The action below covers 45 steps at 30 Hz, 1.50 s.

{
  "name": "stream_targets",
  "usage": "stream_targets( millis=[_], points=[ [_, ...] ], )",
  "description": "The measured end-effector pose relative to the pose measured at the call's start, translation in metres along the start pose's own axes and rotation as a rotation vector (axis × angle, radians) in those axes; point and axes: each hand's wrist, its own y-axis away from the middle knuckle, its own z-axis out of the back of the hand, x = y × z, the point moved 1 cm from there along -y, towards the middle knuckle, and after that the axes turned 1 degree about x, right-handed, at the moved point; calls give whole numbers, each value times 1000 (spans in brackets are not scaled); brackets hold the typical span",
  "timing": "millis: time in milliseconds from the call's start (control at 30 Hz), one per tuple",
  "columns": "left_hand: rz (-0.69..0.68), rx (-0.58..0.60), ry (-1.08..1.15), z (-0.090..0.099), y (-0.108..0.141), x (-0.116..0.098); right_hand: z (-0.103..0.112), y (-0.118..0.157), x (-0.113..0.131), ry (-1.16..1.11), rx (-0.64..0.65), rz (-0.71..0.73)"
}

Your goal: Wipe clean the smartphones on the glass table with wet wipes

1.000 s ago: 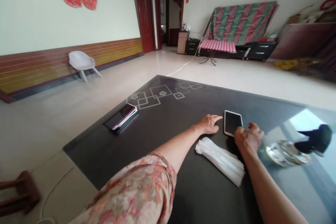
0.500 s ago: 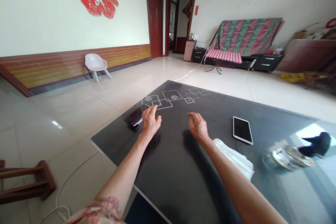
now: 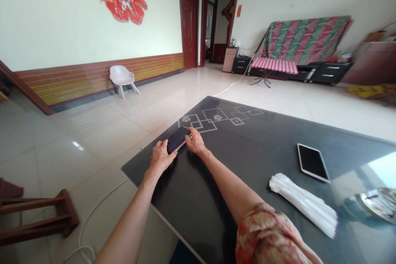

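A dark, flat case-like object (image 3: 178,139) with a reddish, shiny edge is held between both hands near the left corner of the black table (image 3: 247,148). My left hand (image 3: 161,157) grips its near left end, thumb along the front edge. Fingers of my right hand (image 3: 195,142) are closed on its right end. Whether the object touches the tabletop cannot be made out. To the right lie a white pleated bundle (image 3: 305,204) and a white-framed tablet or phone (image 3: 313,162) with a dark screen.
A glass or metal dish (image 3: 382,204) stands at the table's right. Beyond are a white child's chair (image 3: 121,76), a small table with a striped cloth (image 3: 274,65), and a white cable across the floor. A wooden stool (image 3: 63,214) is at lower left.
Both hands have closed on the dark object, my right hand coming across from the right. The object is now tilted differently. The view has shifted, so the table items appear further right.
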Motion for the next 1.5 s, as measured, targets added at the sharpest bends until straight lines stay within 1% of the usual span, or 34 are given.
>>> stream_targets(
  millis=[167, 300, 367, 467, 600, 700, 767, 833, 867, 933, 1067, 1133, 1200, 1267, 1333, 1400, 1500],
  points=[
    [-16, -11, -7, 2, -1, 3, -3, -5, 3, 18, 32, -77],
    [-36, -77, 16, -1, 0, 6, -1, -1, 6, 22, 37, -103],
    [-88, -127, 1, -1, 1, 7, 0, 3, 8, 23, 24, -122],
    [-176, -235, -63, 3, 1, 5, 1, 8, 10, 20, 2, -169],
    [-279, -311, -82, 9, -1, -2, 0, 6, 13, 4, -47, -274],
    [-322, -368, -52, 12, 0, -9, 10, 2, 14, -14, -89, -364],
    [-353, -371, -45, 11, 1, -19, 28, 3, 13, -14, -117, -406],
    [-380, -339, -32, 7, 4, -37, 55, 7, 5, 4, -143, -429],
    [-397, -308, -16, 3, 5, -49, 72, 10, -2, 20, -154, -439],
    [-424, -248, 39, -9, 10, -81, 109, 21, -21, 69, -166, -474],
    [-494, -100, 144, -43, 27, -158, 184, 54, -71, 204, -184, -584],
    [-509, -4, 167, -62, 36, -194, 216, 72, -93, 275, -205, -634],
    [-535, 90, 190, -78, 43, -222, 240, 88, -110, 345, -222, -671],
    [-571, 135, 205, -91, 46, -243, 258, 101, -122, 408, -236, -690],
    [-616, 148, 221, -100, 46, -256, 270, 112, -129, 462, -246, -697],
    [-656, 147, 237, -107, 43, -264, 278, 121, -134, 505, -247, -695],
    [-676, 126, 253, -115, 39, -270, 282, 132, -139, 552, -228, -661]
  ],
)
